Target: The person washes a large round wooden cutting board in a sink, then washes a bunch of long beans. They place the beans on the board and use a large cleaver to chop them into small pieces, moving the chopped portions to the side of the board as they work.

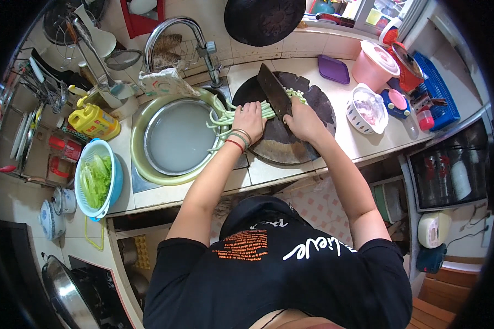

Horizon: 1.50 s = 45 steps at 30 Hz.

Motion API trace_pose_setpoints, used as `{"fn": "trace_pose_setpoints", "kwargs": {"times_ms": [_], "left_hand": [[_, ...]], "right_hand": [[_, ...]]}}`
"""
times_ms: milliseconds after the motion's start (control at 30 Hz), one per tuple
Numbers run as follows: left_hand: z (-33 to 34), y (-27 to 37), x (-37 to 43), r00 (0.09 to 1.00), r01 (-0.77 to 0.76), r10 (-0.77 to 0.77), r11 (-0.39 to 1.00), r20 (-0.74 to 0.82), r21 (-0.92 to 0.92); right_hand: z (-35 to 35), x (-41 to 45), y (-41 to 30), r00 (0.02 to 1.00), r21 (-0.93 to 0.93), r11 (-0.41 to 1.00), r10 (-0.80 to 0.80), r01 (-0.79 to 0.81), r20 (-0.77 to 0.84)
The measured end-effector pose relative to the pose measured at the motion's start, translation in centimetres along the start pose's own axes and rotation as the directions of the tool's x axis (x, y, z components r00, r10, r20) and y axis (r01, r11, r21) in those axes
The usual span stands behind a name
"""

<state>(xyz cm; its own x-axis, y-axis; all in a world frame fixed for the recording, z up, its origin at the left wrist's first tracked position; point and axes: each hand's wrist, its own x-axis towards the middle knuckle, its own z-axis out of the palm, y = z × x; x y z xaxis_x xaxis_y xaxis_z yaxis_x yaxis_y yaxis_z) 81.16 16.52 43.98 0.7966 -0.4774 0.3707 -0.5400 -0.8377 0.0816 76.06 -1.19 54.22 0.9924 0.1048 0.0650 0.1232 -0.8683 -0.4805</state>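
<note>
On a round dark chopping board [271,149], my left hand [250,122] presses down on a bundle of long green beans [226,117]. Their cut ends point toward the blade, and the long ends hang over the rim of the basin at the left. My right hand [306,122] grips a cleaver [273,88] with a dark, broad blade, held just right of the bundle's ends. Small chopped bean pieces [297,94] lie on the board beyond the blade, partly hidden by it and by my right hand.
Left of the board, a green basin [138,154] holds a metal bowl of cloudy water [181,135] under a faucet [177,20]. A blue colander with lettuce [95,179] stands further left. At the right are a purple tray [334,69], a pink lidded bucket [372,66] and a white basket [364,119].
</note>
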Motion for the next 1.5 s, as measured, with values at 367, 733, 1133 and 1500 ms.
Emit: {"fn": "trace_pose_setpoints", "kwargs": {"times_ms": [367,733,1133,1500], "left_hand": [[0.3,-0.2,0.1,1.000,0.004,-0.004,1.000,0.030,0.011],[0.0,0.4,0.0,1.000,-0.001,-0.002,0.997,0.031,0.080],[1.3,2.4,3.1,0.993,-0.118,0.116,0.991,0.032,0.067],[0.9,1.8,2.4,0.999,0.034,-0.029,0.954,0.020,-0.296]], "right_hand": [[1.6,-0.4,-1.4,0.996,-0.032,0.998,0.049,-0.046,0.073],[4.5,6.3,-1.4,0.994,-0.114,0.989,0.100,-0.093,0.054],[-0.2,2.3,2.8,0.992,-0.019,0.992,0.123,-0.124,-0.039],[-1.1,-1.2,0.5,0.996,-0.017,0.997,0.081,-0.080,0.035]]}}
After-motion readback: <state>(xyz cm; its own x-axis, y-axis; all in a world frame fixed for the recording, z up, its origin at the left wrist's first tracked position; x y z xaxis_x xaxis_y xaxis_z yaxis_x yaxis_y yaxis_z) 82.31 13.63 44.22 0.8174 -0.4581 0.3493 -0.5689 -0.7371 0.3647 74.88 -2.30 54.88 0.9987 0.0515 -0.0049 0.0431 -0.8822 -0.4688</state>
